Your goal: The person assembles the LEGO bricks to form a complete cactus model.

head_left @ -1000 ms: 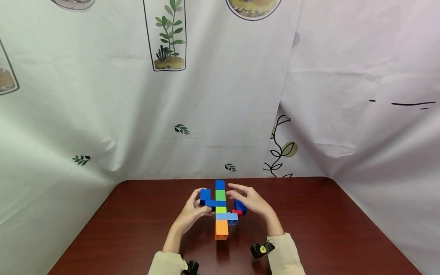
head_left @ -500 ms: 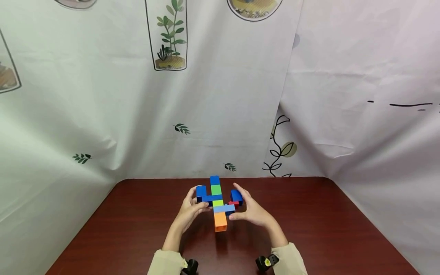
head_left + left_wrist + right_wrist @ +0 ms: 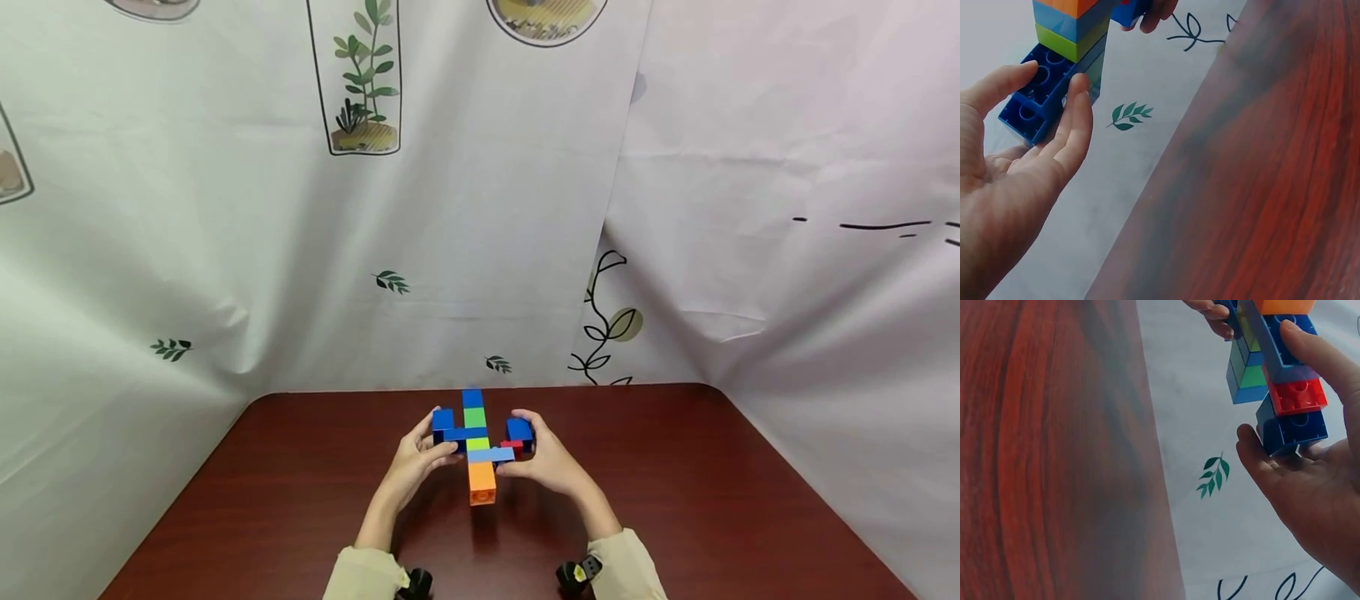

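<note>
Both hands hold up one toy building brick model (image 3: 477, 444), a stacked column in blue, green, lime, light blue and orange with an arm on each side. On the left, my left hand (image 3: 410, 463) grips the dark blue side arm (image 3: 1029, 112), its thumb and fingers on either face. My right hand (image 3: 552, 460) holds the other arm, with the thumb on the light blue brick (image 3: 1285, 356) and the fingers behind the blue end brick (image 3: 1294, 430). Between those two bricks sits a red brick (image 3: 1300, 397). An orange brick (image 3: 482, 483) ends the column nearest me.
The model is held above a dark red-brown wooden table (image 3: 285, 500). Behind the table's far edge hangs a pale cloth (image 3: 480, 208) printed with plants and leaves. Each wrist wears a black camera on a strap.
My right hand, earlier loose beside the model's right side, has closed around the right arm with its thumb nearer me. The model has shifted slightly left and tilted a little. My left hand keeps its grip.
</note>
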A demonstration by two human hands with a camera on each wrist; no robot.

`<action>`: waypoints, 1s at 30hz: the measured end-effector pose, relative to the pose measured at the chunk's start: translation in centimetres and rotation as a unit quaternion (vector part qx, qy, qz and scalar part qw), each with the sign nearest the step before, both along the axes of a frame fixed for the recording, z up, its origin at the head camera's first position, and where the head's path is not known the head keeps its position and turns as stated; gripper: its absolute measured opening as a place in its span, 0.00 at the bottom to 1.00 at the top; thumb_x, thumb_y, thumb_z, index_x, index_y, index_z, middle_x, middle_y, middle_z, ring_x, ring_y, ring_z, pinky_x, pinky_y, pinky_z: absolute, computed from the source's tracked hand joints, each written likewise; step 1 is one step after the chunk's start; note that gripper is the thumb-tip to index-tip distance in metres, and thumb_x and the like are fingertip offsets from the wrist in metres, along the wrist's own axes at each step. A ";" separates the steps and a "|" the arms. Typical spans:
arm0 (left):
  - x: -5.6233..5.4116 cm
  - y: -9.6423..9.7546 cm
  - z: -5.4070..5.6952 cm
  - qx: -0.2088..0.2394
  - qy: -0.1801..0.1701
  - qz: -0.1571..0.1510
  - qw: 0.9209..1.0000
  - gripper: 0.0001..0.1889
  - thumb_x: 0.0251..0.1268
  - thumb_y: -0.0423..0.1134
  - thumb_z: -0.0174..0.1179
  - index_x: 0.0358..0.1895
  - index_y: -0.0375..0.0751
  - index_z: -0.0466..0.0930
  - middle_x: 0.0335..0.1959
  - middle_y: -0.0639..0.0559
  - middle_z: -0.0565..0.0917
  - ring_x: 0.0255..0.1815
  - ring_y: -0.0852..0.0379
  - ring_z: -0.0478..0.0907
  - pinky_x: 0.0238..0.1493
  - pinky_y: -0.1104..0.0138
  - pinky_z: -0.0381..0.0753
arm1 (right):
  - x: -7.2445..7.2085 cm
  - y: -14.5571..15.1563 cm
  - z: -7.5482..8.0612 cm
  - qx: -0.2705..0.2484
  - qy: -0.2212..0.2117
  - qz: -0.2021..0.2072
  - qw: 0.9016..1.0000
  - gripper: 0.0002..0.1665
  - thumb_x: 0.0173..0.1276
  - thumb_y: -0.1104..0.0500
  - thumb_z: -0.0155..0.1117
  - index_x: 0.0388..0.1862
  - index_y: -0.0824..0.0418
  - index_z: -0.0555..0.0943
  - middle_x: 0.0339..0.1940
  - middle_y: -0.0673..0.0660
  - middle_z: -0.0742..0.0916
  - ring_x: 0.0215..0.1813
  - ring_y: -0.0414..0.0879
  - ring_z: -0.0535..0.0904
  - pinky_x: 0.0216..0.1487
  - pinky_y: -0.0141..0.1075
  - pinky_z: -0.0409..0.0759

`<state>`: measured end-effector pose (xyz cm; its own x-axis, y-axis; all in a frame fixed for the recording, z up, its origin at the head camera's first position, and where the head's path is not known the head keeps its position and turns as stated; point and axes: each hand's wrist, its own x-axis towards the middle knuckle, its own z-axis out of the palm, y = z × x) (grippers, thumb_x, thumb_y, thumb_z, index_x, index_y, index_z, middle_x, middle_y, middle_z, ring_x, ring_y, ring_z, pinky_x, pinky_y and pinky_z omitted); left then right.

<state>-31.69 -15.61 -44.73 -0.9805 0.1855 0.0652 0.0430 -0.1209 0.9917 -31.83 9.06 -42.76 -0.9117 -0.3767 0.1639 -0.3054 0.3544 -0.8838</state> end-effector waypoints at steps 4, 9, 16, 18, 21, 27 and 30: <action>0.1 0.0 -0.2 -0.032 0.004 0.010 0.999 0.42 0.66 0.39 0.62 0.78 0.39 0.48 0.65 0.29 0.73 0.49 0.54 0.83 0.55 0.59 0.82 | -0.2 0.2 -0.4 -0.005 -0.006 -0.001 1.000 0.52 0.53 0.52 0.78 0.70 0.60 0.58 0.57 0.66 0.76 0.53 0.52 0.75 0.54 0.46 0.81; 0.1 0.2 -0.5 -0.079 0.007 0.034 0.996 0.41 0.65 0.41 0.64 0.77 0.39 0.52 0.66 0.29 0.71 0.49 0.53 0.83 0.54 0.58 0.83 | -0.3 0.4 -0.7 0.002 -0.014 -0.008 1.000 0.50 0.53 0.52 0.78 0.68 0.60 0.60 0.55 0.65 0.77 0.52 0.50 0.75 0.53 0.44 0.81; 0.2 0.6 -0.7 -0.127 0.008 0.060 0.990 0.40 0.64 0.42 0.65 0.75 0.34 0.56 0.68 0.30 0.67 0.55 0.45 0.80 0.55 0.54 0.82 | -0.5 0.6 -1.2 0.012 -0.018 -0.025 0.999 0.48 0.52 0.51 0.78 0.66 0.59 0.62 0.55 0.64 0.78 0.52 0.51 0.75 0.55 0.47 0.81; 0.2 0.7 -0.9 -0.142 0.006 0.066 0.988 0.40 0.64 0.43 0.65 0.74 0.32 0.56 0.67 0.30 0.69 0.57 0.42 0.79 0.55 0.52 0.81 | -0.7 0.7 -1.5 0.020 -0.020 -0.026 0.999 0.48 0.52 0.50 0.78 0.66 0.60 0.63 0.55 0.64 0.78 0.52 0.51 0.75 0.55 0.47 0.80; 0.2 0.9 -1.2 -0.156 -0.004 0.075 0.985 0.40 0.64 0.44 0.65 0.74 0.31 0.56 0.67 0.30 0.69 0.61 0.37 0.75 0.60 0.47 0.76 | -0.8 0.9 -1.9 0.033 -0.025 -0.026 0.999 0.48 0.52 0.49 0.78 0.66 0.62 0.63 0.55 0.65 0.77 0.53 0.51 0.75 0.56 0.47 0.80; 0.0 1.5 -2.2 -0.158 -0.022 0.077 0.984 0.42 0.61 0.45 0.67 0.73 0.29 0.58 0.69 0.29 0.68 0.69 0.32 0.66 0.67 0.39 0.66 | -1.0 1.1 -2.6 0.072 -0.041 -0.050 0.995 0.47 0.51 0.46 0.78 0.65 0.58 0.66 0.55 0.64 0.74 0.55 0.53 0.71 0.55 0.50 0.78; -0.2 1.6 -2.8 -0.157 -0.028 0.079 0.984 0.42 0.60 0.45 0.68 0.72 0.30 0.59 0.68 0.29 0.70 0.69 0.32 0.66 0.67 0.40 0.66 | -1.2 1.2 -3.1 0.085 -0.052 -0.054 0.994 0.47 0.51 0.46 0.78 0.65 0.58 0.66 0.55 0.64 0.74 0.56 0.53 0.71 0.55 0.52 0.78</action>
<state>-31.89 -13.97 -47.51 -0.9991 0.0334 -0.0259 -0.0189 0.1952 0.9806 -33.01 10.24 -45.84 -0.9570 -0.2898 0.0089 -0.1675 0.5276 -0.8328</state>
